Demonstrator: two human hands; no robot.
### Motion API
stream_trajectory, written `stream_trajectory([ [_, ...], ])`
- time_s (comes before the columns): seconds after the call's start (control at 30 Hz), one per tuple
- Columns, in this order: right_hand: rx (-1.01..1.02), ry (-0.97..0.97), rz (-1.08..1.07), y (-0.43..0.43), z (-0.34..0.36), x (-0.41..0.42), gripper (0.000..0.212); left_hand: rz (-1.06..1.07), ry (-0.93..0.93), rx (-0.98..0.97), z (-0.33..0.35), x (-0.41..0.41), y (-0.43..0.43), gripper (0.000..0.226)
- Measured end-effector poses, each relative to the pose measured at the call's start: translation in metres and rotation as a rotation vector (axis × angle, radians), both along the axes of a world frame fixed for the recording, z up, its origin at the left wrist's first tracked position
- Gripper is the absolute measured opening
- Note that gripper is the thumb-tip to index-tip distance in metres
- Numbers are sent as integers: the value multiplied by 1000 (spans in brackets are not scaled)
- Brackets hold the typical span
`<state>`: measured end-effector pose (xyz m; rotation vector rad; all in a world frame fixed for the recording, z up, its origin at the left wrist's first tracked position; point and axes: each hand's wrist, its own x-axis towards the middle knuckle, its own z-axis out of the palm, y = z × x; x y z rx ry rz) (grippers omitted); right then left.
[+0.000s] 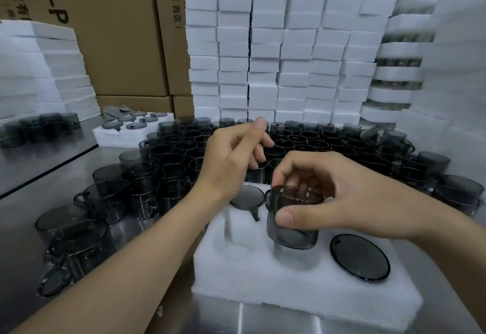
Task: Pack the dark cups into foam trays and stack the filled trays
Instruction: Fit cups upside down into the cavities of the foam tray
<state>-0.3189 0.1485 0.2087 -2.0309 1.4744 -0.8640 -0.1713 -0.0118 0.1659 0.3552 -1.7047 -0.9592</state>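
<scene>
1. Left grip: the forearm enters from the lower left and the hand hangs above the far edge of the foam tray. The index finger points forward, the other fingers curl loosely downward, and the hand holds nothing.
2. Right grip: the forearm enters from the right. The thumb presses the near wall of the dark cup and the fingers hook over its far rim, so the hand holds the cup from above.
3. Dark cup: upright, directly below the right grip, with its base at a round recess in the middle of the foam tray.
4. Foam tray: lies on the steel tabletop and carries two dark lids, one left of the cup and one to its right.
5. Loose cups: crowded on the tabletop behind and left of the tray.
6. Background: stacked foam trays and cardboard boxes.
</scene>
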Motion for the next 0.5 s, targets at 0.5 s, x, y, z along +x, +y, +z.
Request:
stream_trajectory([
  [0.5,-21,225,6,14,6,12,44,-26,-17,6,0,-2,-1,55],
])
